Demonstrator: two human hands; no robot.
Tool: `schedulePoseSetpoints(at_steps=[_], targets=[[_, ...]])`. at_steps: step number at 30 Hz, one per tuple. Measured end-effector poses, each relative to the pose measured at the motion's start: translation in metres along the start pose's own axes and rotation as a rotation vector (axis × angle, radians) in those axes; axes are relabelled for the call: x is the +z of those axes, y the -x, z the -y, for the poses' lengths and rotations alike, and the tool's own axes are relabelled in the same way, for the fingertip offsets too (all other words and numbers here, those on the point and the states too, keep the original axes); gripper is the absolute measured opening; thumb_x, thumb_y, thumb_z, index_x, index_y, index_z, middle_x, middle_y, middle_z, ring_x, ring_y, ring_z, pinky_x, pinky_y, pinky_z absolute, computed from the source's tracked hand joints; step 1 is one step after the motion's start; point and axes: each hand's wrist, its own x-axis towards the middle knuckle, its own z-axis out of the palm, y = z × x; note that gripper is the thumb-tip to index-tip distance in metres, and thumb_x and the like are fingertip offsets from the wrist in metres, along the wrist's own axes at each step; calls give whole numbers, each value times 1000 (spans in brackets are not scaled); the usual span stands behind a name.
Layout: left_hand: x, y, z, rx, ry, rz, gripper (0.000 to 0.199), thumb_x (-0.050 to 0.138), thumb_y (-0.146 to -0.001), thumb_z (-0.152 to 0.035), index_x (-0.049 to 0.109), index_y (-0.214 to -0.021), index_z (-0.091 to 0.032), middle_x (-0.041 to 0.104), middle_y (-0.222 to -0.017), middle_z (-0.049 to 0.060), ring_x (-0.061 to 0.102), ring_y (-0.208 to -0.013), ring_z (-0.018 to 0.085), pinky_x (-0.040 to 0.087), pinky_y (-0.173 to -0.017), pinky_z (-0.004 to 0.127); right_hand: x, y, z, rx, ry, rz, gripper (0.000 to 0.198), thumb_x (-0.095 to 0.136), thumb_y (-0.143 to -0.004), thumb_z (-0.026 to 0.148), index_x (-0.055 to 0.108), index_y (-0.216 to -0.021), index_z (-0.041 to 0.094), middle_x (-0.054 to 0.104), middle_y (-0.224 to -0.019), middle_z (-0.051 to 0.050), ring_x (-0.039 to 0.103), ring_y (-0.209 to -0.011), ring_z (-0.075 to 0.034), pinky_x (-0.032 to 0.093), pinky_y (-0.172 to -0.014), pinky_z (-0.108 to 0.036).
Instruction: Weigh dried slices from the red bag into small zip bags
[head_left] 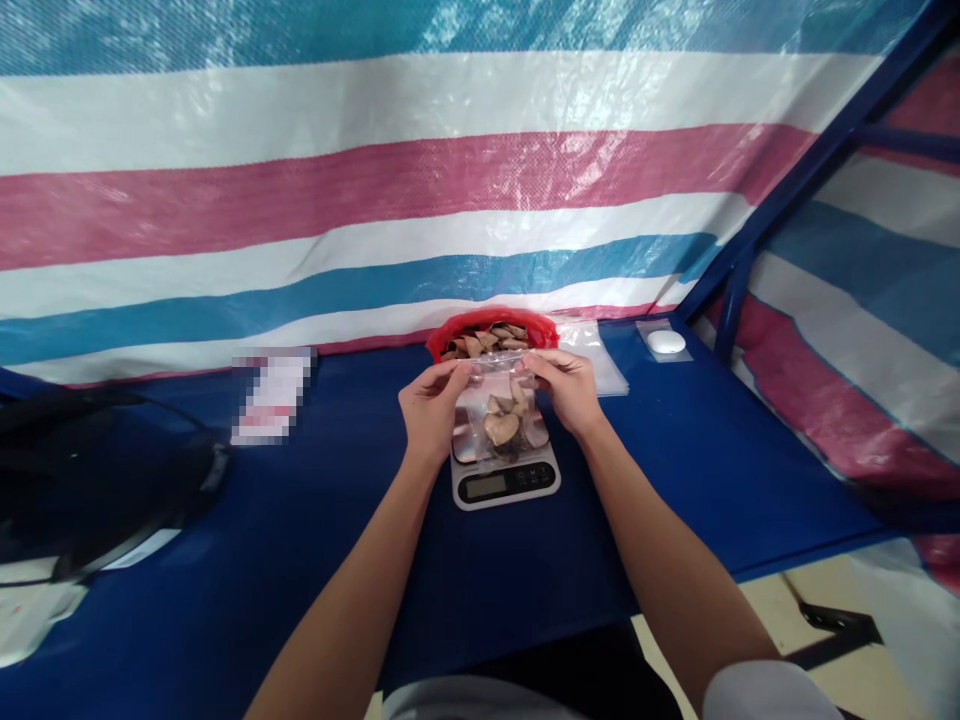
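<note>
Between my two hands hangs a clear plastic bag (487, 400) with several brownish dried slices (504, 430) in its lower part. My left hand (433, 405) pinches the bag's top left corner, and my right hand (568, 388) pinches the top right. Under the bag lies a white kitchen scale (463, 492) with a dark display strip; I cannot tell whether the bag touches its plate, and no reading is legible. Just behind stands a red plastic bag (442, 335), open at the top and filled with more dried pieces (480, 343).
Flat clear bags (607, 370) lie to the right of the red bag. Farther right a white rounded case (665, 342) rests on a small clear bag. A blurred-out packet (274, 395) and a black bag (97, 470) are on the left. Striped sheeting (375, 180) walls the blue table (337, 500).
</note>
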Motion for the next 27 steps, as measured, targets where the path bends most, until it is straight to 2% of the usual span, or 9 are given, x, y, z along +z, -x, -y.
schedulePoseSetpoints(at_steps=[5,9,13,21,27], targets=[[-1,0,1,73,-1,32,17,83,-76,-35,81,-80,-19,77,-73,3,72,-68,17,58,-72,30,1,1,2,11,-33,-45,23,90,-64,41,80,-72,22,77,-73,-1,72,-70,-20,63,-71,-36],[-2,2,-2,101,-32,65,16,82,-78,-34,81,-80,-18,76,-69,2,72,-67,17,59,-72,29,1,1,0,4,-36,-27,22,88,-67,41,80,-73,22,76,-73,-1,72,-70,-19,62,-66,-33],[-2,3,-3,78,-33,46,20,83,-76,-37,81,-81,-18,77,-71,3,73,-67,18,60,-72,31,1,1,0,23,-19,14,23,88,-68,42,79,-73,21,76,-74,-2,72,-73,-19,61,-70,-31],[1,6,-5,-37,-7,20,25,86,-71,-39,80,-79,-16,78,-70,5,75,-67,21,62,-72,32,7,2,2,20,-13,-18,26,89,-65,43,76,-72,22,75,-69,0,72,-66,-18,62,-66,-34],[-1,5,-4,-9,-2,29,22,86,-72,-37,81,-80,-17,78,-72,4,75,-68,19,61,-71,30,3,4,0,-15,-14,-3,19,88,-67,39,77,-71,23,76,-70,0,72,-65,-17,63,-69,-34]])
